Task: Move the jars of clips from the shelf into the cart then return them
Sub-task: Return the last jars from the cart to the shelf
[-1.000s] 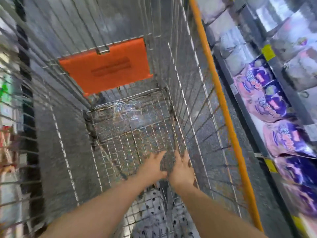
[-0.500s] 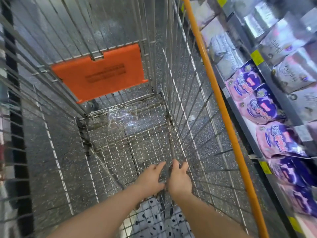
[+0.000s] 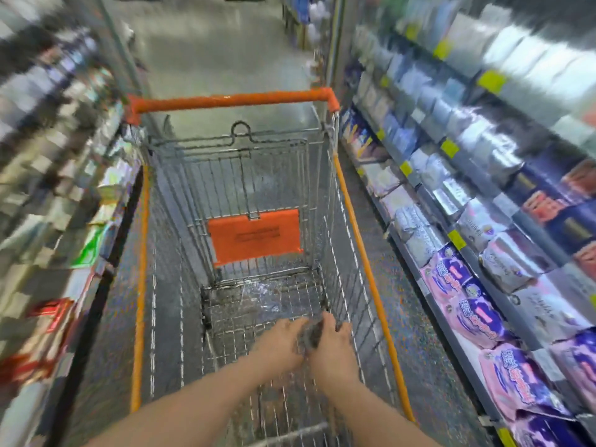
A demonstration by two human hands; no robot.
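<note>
- Far left of the hands, blurred store shelves carry mixed packets.
- A silver wire shopping cart with orange handle and rails encloses both hands. On its floor just ahead of them lies a crumpled clear plastic scrap, and beyond that hangs a flat orange plastic flap.
- The left hand, low in the cart, lies against a small grey object, too blurred to confirm as the jar. I cannot tell whether it grips.
- The right hand touches the object's other side, grip equally unclear.
- Right of it, outside the cart, shelved pink-and-purple soft packs.
</note>
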